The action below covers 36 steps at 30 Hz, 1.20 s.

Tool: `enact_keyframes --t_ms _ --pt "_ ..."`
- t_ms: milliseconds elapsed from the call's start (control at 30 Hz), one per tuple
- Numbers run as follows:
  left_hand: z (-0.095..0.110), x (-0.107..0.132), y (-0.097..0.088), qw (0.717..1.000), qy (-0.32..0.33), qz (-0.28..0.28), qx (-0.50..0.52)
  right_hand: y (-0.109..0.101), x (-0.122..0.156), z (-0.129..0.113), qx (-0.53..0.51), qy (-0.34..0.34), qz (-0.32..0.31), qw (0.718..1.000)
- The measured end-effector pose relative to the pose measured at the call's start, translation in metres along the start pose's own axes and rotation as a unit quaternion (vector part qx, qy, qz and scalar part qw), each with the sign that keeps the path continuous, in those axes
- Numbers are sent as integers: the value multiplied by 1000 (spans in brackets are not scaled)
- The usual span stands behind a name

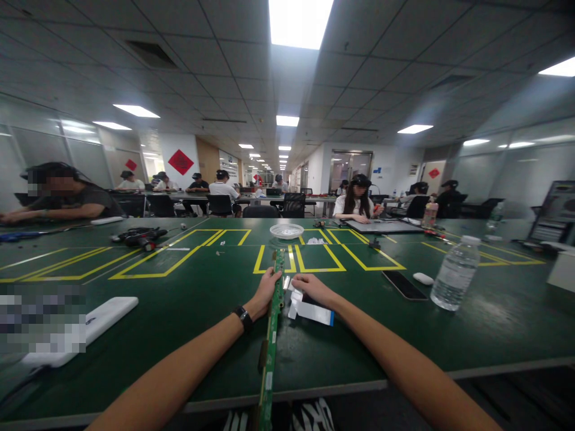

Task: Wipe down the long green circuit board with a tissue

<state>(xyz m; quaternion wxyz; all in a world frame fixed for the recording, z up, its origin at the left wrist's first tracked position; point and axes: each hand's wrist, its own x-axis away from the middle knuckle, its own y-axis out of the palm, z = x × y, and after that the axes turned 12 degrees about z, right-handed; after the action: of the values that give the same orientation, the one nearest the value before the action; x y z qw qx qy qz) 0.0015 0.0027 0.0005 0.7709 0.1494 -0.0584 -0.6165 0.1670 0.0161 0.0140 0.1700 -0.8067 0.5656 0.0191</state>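
Note:
My left hand [265, 292], with a dark band on its wrist, is closed around a long, narrow green circuit board [272, 335]. The board runs lengthwise away from me, its near end passing over the table's front edge. Just right of it, my right hand [313, 286] is closed in a pinch on a white flat ribbon cable [309, 311] with a blue end. The cable bends beneath the fingers and hangs to the right. A small silvery piece shows between the board and my right fingertips; whether it belongs to the cable, I cannot tell.
Ahead on the green table [215, 329] stands a white round basket [286, 231], among yellow tape outlines. On the right are a phone [404, 285], a white case [423, 279] and a water bottle [456, 274]. A white device [90, 329] lies left. People sit beyond.

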Motion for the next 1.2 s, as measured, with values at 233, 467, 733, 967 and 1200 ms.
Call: enact_keyframes --t_ms 233,467,733,967,1200 --pt "-2 -1 1 999 -34 -38 5 3 2 -2 -37 48 13 998" --pt "-5 -1 -2 998 -13 -67 -1 1 1 -3 -11 44 53 998" --pt "-9 -2 -2 998 25 -58 -28 4 6 -7 15 40 66 997" --pt "-6 1 -2 997 24 -66 -36 2 4 -5 49 35 76 995" --pt "-2 5 0 993 55 -71 -81 -1 0 7 57 23 64 996"
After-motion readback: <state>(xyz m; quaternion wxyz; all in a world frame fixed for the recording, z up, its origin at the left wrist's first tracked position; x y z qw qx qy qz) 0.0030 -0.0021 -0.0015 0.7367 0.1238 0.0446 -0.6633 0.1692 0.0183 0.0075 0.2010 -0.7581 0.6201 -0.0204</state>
